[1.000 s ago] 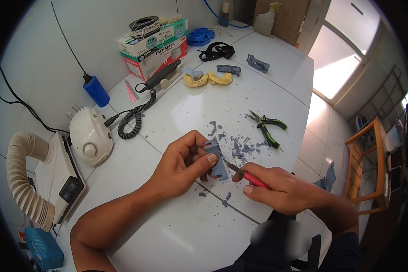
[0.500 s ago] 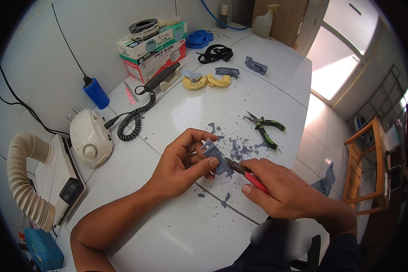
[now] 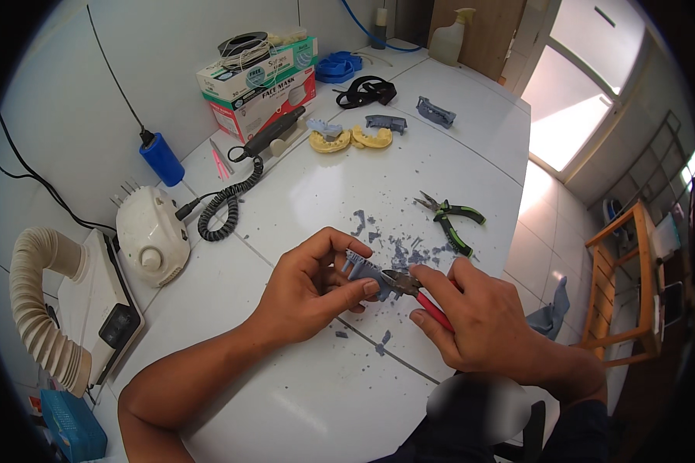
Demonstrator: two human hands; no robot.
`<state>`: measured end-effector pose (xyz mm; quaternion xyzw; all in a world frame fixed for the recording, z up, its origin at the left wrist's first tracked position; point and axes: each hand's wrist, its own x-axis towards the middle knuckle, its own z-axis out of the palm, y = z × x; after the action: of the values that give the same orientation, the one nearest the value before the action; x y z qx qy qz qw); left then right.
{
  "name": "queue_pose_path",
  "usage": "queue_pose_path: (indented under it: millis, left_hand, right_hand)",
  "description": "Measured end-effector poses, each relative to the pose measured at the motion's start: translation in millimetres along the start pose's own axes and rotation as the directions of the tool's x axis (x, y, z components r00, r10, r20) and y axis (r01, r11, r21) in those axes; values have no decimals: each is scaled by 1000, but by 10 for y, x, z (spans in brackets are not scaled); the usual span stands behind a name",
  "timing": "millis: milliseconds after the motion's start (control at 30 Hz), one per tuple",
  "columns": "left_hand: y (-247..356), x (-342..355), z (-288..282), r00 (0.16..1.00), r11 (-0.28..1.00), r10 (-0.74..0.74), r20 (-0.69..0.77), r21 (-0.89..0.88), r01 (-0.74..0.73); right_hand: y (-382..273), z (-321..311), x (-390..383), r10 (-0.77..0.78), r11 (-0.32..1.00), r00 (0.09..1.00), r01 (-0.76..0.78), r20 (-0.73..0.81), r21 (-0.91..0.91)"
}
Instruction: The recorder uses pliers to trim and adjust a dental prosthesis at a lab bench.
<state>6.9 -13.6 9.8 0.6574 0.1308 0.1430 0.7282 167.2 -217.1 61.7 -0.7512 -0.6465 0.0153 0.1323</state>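
My left hand [image 3: 313,287] pinches a blue-grey 3D-printed piece [image 3: 369,272] between thumb and fingers. A comb-like row of thin support struts stands along its upper edge. Closed round red-handled side cutters [image 3: 434,309], my right hand [image 3: 483,316] holds their jaws against the piece's right end. Whether the jaws have bitten into it I cannot tell. Blue-grey scraps [image 3: 401,248] lie scattered on the white table just beyond both hands. Pliers with green and black handles [image 3: 449,220] rest to the right of the scraps.
Two yellow dental models [image 3: 332,143] and more blue-grey printed pieces [image 3: 436,113] sit farther back. A black handpiece [image 3: 274,133] with coiled cord, a white control box [image 3: 150,239] and a ribbed hose [image 3: 35,309] stand left. Glove and mask boxes [image 3: 262,100] are stacked against the wall.
The printed piece has tilted in my left hand, and its strut row has dropped slightly. My right hand's fingers have shifted on the cutters, whose jaws now overlap the piece's end.
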Motion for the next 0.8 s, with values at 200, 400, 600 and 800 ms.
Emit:
queue_pose_path:
  millis: [200,400,600,800]
  left_hand:
    - [-37,6,4,1000,996,21,-20,88,-19]
    - [-43,3,18,999,996,28,-33,88,-25]
    - [-37,-4,5,999,991,32,-20,128,-29]
    - [-48,3,3,1000,998,16,-4,63,-15]
  right_hand:
    - [2,-35,-3,-13,1000,1000,13,-1,-24]
    - [12,-8,-2,-22,999,1000,22,5,-44]
    - [23,11,3,-20,998,1000,20,-1,-52]
    - [69,-19,10,-9,1000,1000,9,30,-1]
